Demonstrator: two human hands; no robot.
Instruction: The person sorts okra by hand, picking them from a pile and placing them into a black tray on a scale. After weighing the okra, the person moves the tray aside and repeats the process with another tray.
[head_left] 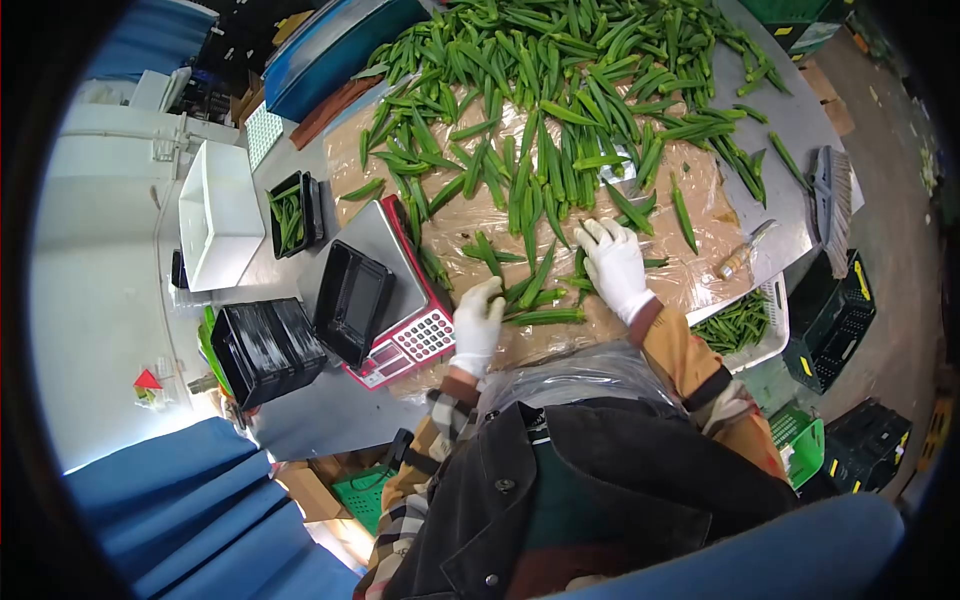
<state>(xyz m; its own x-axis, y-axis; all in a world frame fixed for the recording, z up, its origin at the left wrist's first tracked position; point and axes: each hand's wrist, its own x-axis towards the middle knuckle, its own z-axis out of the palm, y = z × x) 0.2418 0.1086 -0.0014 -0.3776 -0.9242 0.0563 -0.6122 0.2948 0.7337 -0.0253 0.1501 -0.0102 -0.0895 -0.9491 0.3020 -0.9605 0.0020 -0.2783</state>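
Note:
My left hand [479, 322], in a white glove, rests beside the red-edged scale with its fingers partly bent and a little apart. Its fingertips are at the ends of a few loose okra pods [545, 316] on the plastic-covered cardboard [700, 270]. My right hand [613, 265], gloved too, reaches over more okra with fingers spread; its thumb side is close to the pods between my hands. Neither hand visibly grips a pod. A large heap of green okra [560, 60] spreads across the table's far side.
A digital scale [410, 330] bears a black plastic tray [353, 302]. Left of it are stacked black trays [265, 350], a tray of okra [292, 218] and a white bin [222, 215]. On the right lie a knife [745, 252], a brush [832, 200] and a white basket [775, 315].

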